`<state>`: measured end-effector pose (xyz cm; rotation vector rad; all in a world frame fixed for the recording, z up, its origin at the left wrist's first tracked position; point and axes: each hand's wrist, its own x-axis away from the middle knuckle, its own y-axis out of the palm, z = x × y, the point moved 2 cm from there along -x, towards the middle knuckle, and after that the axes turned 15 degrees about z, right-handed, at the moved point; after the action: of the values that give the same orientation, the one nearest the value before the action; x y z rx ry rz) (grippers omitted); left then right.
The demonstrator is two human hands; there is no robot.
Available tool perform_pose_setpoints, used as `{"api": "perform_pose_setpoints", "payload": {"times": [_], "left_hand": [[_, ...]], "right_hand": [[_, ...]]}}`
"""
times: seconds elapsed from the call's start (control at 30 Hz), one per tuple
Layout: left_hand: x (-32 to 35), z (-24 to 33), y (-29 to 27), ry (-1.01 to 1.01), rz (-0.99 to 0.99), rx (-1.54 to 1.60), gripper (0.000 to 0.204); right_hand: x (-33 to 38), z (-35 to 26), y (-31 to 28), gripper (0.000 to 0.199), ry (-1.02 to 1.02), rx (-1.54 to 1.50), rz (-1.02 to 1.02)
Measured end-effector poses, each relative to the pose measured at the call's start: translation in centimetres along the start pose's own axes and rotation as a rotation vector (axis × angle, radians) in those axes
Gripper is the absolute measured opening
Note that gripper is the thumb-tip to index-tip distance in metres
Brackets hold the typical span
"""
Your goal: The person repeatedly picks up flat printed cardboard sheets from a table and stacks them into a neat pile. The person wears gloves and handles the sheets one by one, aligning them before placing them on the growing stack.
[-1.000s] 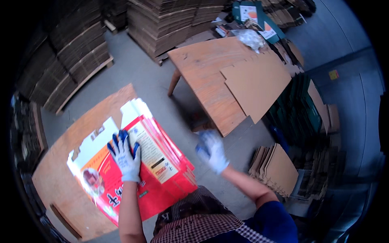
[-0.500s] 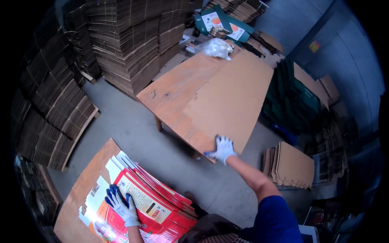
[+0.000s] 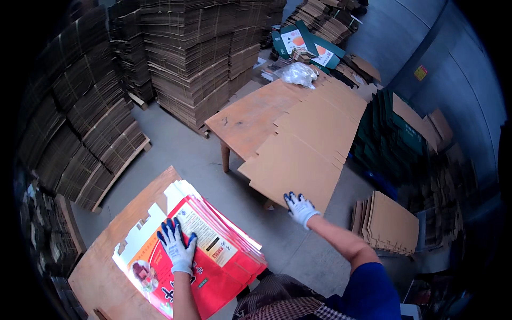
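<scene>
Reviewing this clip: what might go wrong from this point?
Two risks stand out. The brown cardboard sheet overhangs the near edge of the wooden table, with the right hand at its near end, so a push or pull there could shift or bend it. The red carton blanks under the left hand are unevenly fanned along their right side, so uneven pressure might make the upper ones slide.

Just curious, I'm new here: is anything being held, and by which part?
The left hand lies flat on red cardboard, gripping nothing. The right hand is at the near edge of the brown sheet; whether it grips can't be told.
</scene>
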<state>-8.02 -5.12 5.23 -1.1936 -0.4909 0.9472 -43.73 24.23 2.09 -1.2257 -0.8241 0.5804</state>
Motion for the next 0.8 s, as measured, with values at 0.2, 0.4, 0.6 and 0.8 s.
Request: {"api": "perform_pose_setpoints", "payload": {"times": [0.2,0.4,0.6,0.8], "left_hand": [[8.1,-2.6,-3.3,0.125,-0.055,0.0,0.106],[15.7,-14.8,-6.6,-0.498,0.354,-0.302,0.093],[18.1,-21.1,-3.1,-0.965,0.425,0.34,0.087],[17.5,-19.2,-5.2,-1.148,0.425,0.558,0.072]], "right_hand": [[1.0,0.9,-22.8,0.045,0.006,-0.264,0.58],[10.2,-1.8,-42.1,0.055,0.237,-1.134,0.638],[16.9,-3.8,-45.6,0.037,-0.252,-1.094,0.681],[9.8,-20.1,-27.4,0.082,0.021,-1.515,0.209]]}}
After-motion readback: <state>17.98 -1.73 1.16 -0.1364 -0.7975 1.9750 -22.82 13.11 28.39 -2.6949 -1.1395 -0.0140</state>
